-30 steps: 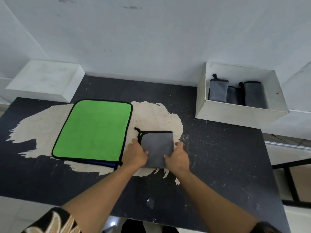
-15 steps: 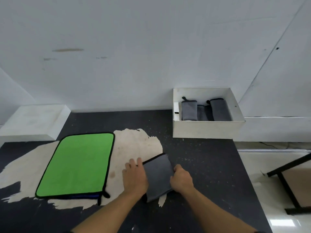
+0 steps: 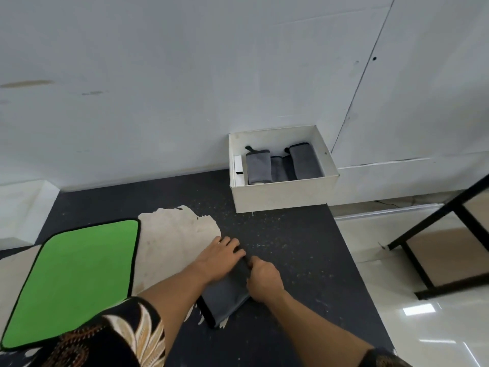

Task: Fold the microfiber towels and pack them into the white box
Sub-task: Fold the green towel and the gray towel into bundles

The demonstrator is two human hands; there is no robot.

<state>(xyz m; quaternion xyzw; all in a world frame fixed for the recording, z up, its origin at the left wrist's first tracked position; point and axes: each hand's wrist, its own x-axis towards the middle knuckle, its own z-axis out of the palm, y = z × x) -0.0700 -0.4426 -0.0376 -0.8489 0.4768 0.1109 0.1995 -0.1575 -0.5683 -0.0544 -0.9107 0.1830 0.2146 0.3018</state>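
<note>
A folded grey towel (image 3: 225, 298) with black trim lies on the dark table, narrow and angled. My left hand (image 3: 221, 256) rests flat on its far left part with fingers stretched out. My right hand (image 3: 263, 280) grips the towel's right edge with curled fingers. The white box (image 3: 283, 196) stands at the back right of the table against the wall and holds three folded grey towels (image 3: 284, 164). A green towel (image 3: 71, 279) with black trim lies spread flat at the left.
The dark table (image 3: 291, 247) has a worn pale patch (image 3: 172, 242) in the middle. Its right edge drops to a glossy floor where a black metal frame (image 3: 428, 258) stands. A white block (image 3: 18, 205) sits at the far left by the wall.
The grey towel has been folded narrower and now lies angled. My right hand moved in over its right edge and my left hand slid forward. The camera view shifted right.
</note>
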